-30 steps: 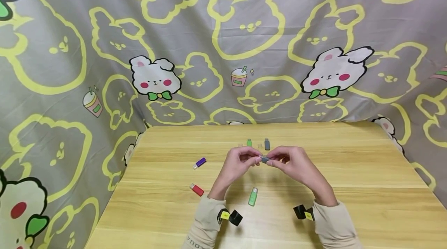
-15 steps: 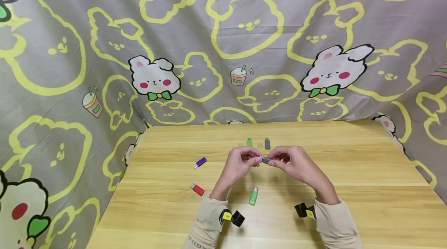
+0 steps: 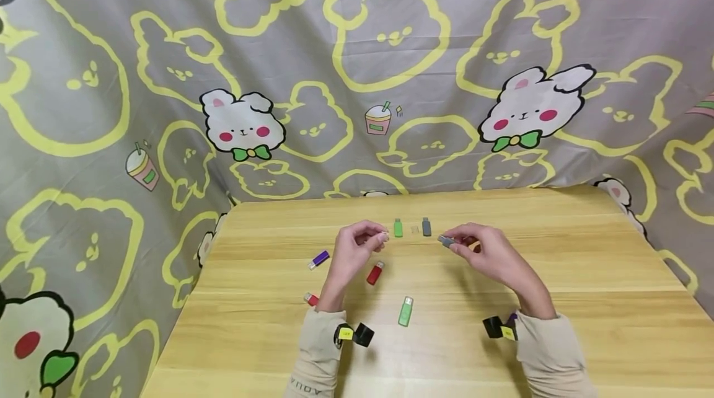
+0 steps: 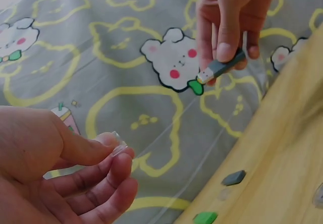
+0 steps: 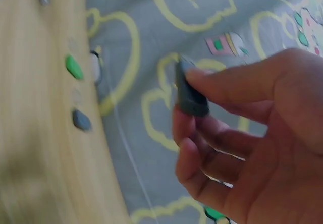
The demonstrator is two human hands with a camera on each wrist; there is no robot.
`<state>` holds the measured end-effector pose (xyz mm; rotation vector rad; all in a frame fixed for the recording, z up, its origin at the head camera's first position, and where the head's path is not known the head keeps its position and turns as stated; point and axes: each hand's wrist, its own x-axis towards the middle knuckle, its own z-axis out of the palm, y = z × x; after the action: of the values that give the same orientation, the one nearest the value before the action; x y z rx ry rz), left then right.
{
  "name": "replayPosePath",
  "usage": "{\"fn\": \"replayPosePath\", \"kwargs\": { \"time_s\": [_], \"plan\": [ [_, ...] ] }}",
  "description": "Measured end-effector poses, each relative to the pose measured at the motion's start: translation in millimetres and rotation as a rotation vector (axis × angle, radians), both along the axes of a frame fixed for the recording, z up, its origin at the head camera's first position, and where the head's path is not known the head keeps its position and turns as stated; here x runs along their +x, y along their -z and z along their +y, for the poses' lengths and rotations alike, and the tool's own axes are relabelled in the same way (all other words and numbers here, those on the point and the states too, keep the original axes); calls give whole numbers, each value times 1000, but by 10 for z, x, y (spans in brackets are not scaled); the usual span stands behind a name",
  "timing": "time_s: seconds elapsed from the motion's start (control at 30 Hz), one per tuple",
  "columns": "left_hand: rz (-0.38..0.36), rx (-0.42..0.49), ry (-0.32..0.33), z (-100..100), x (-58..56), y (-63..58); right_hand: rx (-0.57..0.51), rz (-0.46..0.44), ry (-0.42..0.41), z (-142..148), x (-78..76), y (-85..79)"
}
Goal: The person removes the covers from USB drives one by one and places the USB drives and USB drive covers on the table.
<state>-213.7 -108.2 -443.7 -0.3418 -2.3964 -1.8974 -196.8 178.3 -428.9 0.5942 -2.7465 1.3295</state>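
My left hand (image 3: pixel 352 255) pinches a small clear cap (image 4: pixel 119 146) between thumb and fingertips. My right hand (image 3: pixel 491 254) grips a grey USB stick (image 3: pixel 445 241) by its body; in the left wrist view the bare metal plug (image 4: pixel 204 75) points toward the left hand. A wide gap separates the hands, both held above the table. On the table beyond them lie a green USB stick (image 3: pixel 398 228) and a second grey USB stick (image 3: pixel 426 227), with a loose clear cap (image 3: pixel 414 229) between the two.
Left on the wooden table (image 3: pixel 256 336) lie a purple USB stick (image 3: pixel 320 260) and a red one (image 3: pixel 310 299), partly behind the left forearm. Another red stick (image 3: pixel 375 273) and a light green one (image 3: pixel 405 312) lie between the arms. A patterned curtain (image 3: pixel 329 156) rises behind.
The hands, together at the grey USB stick before, have drawn apart left and right. The clear cap is off the stick and in the left hand. A red stick has come into sight.
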Motion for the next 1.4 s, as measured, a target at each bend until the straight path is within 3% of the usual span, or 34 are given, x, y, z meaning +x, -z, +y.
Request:
{"fn": "replayPosePath", "kwargs": {
  "time_s": [0.17,0.33,0.53,0.73,0.93,1.4],
  "plan": [
    [21,31,-60,-219,-68,6,-24,-32,80,-333,-98,93],
    [38,80,-177,-475,-98,1,-37,-101,109,-786,-368,154],
    [41,30,-160,-571,-144,15,26,-146,151,-1320,-765,229],
    [25,-20,-185,-560,-141,96,218,-58,194,-1707,-1007,374],
    [34,-54,-213,-606,-135,168,349,19,208,-1932,-1132,506],
    [-12,-66,-225,-682,-167,227,320,74,189,-2017,-1186,518]
  ]
}}
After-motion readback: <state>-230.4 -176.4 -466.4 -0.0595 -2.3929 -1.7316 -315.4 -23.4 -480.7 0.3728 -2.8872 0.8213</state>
